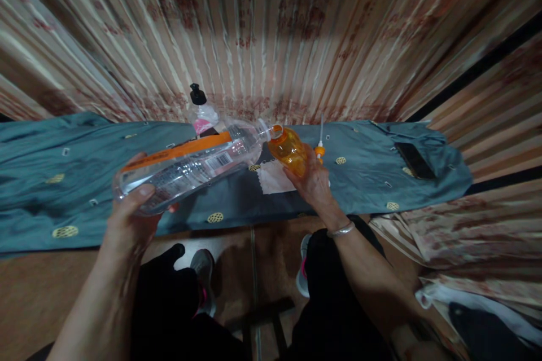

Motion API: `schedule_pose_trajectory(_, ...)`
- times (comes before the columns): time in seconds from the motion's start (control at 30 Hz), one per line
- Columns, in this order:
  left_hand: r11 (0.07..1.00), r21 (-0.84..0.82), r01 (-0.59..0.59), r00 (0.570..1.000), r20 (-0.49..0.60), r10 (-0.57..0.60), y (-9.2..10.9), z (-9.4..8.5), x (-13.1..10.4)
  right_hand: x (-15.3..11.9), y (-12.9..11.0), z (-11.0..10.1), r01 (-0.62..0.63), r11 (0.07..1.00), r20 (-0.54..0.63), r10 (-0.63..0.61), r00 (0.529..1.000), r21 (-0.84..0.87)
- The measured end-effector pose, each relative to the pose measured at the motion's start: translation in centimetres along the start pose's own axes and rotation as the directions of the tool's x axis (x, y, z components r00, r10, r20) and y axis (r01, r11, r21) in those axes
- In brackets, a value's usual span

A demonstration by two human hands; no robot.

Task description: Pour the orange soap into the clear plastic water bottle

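My left hand (138, 203) is wrapped round the base of a large clear plastic bottle (190, 172) with an orange band and a barcode. The bottle lies tilted nearly level, its uncapped neck pointing right. In my right hand (311, 180) is a small orange see-through bottle (288, 149), leaning so that its mouth meets the mouth of the clear bottle. Whether liquid passes between them I cannot tell. Just right of that hand lies an orange and white spray or pump top (320, 149) with a thin tube pointing up. A pale cloth (273, 177) with a zigzag edge lies beneath.
A pump bottle (204, 113) with a black head and pink label stands behind the clear bottle. A dark phone (414, 160) lies at right on the teal patterned cloth (237, 203). Patterned curtains (262, 39) hang behind; a dark stool-like frame (262, 316) is below, between my legs.
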State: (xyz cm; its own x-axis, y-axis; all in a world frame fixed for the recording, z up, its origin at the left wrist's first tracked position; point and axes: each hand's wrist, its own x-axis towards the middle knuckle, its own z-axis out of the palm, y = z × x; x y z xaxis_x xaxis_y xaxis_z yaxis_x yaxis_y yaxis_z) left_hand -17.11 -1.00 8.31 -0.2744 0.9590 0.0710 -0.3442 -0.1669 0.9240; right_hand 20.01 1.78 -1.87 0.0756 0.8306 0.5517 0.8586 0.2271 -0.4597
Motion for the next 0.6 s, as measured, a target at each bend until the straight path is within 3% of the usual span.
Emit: schedule_pose_trajectory(0.6, 1.0, 0.002, -0.008, 1.0, 0.01, 0.008, -0.3, -0.3, 0.0, 1.1, 0.1, -0.2, 0.005, 1.0, -0.001, -0.005, 1.0, 0.029)
